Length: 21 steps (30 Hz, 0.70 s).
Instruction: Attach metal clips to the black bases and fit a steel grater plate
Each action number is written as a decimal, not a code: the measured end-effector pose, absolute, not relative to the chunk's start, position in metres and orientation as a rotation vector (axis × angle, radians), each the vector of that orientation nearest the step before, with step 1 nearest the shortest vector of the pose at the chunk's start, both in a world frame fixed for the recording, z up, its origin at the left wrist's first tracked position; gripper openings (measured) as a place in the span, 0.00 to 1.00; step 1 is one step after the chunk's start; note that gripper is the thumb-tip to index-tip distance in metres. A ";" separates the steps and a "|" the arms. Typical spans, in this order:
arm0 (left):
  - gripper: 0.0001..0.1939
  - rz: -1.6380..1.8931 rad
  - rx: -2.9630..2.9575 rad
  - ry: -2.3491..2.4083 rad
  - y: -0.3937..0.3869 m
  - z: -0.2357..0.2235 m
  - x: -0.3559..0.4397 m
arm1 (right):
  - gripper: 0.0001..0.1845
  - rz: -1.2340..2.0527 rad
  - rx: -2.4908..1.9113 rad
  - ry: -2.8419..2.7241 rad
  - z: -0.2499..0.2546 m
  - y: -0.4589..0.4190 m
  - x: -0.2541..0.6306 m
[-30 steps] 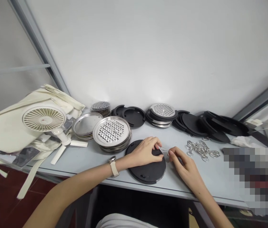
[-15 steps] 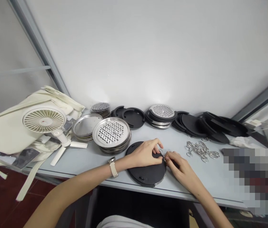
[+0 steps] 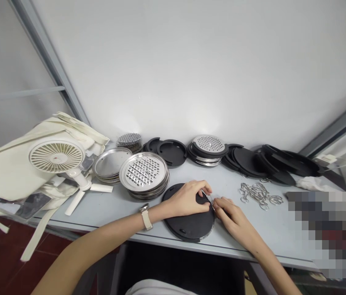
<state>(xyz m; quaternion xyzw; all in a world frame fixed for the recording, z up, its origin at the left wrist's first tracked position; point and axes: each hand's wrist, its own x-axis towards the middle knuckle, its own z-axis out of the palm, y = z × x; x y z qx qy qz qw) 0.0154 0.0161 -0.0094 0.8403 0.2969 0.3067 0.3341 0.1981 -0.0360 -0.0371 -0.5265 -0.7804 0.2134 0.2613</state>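
Item, one black disc (image 3: 191, 225): lying flat near the front edge of the grey table (image 3: 265, 229), directly before the seated person. Two slots are showing in its upper face, and a bright strip is running along its lower right rim.

Item, one thin metal wire piece (image 3: 211, 199): sitting at the disc's right rim, between the two hands.

Item, left hand (image 3: 188, 198): resting palm down across the disc, thumb and forefinger bowing apart toward the wire; from where I am standing, I cannot tell whether its fingertips are gripping the metal. A pale-strapped watch (image 3: 146, 217) is circling the wrist.

Item, right hand (image 3: 232, 215): thumb and fingers bunching together, pinching the wire just beside the disc's edge.

Item, metal loops (image 3: 260, 194): lying in a loose heap to the right of the right hand.

Item, grater plates (image 3: 143, 172): standing stacked left of the disc, with plain metal plates (image 3: 113, 162) stacking beside them.

Item, perforated plate (image 3: 209, 143): topping a pile near the wall.

Item, black rimmed parts (image 3: 248, 159): leaning over one another at the back right.

Item, white fan (image 3: 56, 157): standing at far left, before a cream bag (image 3: 10, 164).
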 end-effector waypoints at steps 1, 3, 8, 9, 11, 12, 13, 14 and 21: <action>0.14 0.803 2.184 0.774 0.016 -0.009 0.015 | 0.16 0.573 -1.423 -2.111 -0.037 -0.036 0.198; 0.14 0.810 2.158 0.763 0.017 -0.010 0.015 | 0.16 0.559 -1.424 -2.105 -0.036 -0.037 0.197; 0.14 0.801 2.113 0.737 0.019 -0.012 0.015 | 0.17 0.539 -1.418 -2.102 -0.034 -0.038 0.196; 0.14 0.798 2.106 0.734 0.019 -0.012 0.015 | 0.17 0.540 -1.418 -2.102 -0.034 -0.038 0.196; 0.14 0.801 2.087 0.728 0.020 -0.013 0.015 | 0.17 0.544 -1.421 -2.101 -0.034 -0.038 0.196; 0.14 0.805 2.078 0.725 0.020 -0.014 0.015 | 0.17 0.547 -1.423 -2.099 -0.034 -0.038 0.196; 0.14 0.808 2.072 0.722 0.020 -0.014 0.015 | 0.17 0.551 -1.426 -2.098 -0.034 -0.038 0.196; 0.14 0.808 2.067 0.720 0.020 -0.014 0.015 | 0.17 0.556 -1.427 -2.095 -0.034 -0.038 0.196; 0.13 0.821 2.071 0.723 0.021 -0.013 0.016 | 0.16 0.581 -1.436 -2.066 -0.036 -0.037 0.196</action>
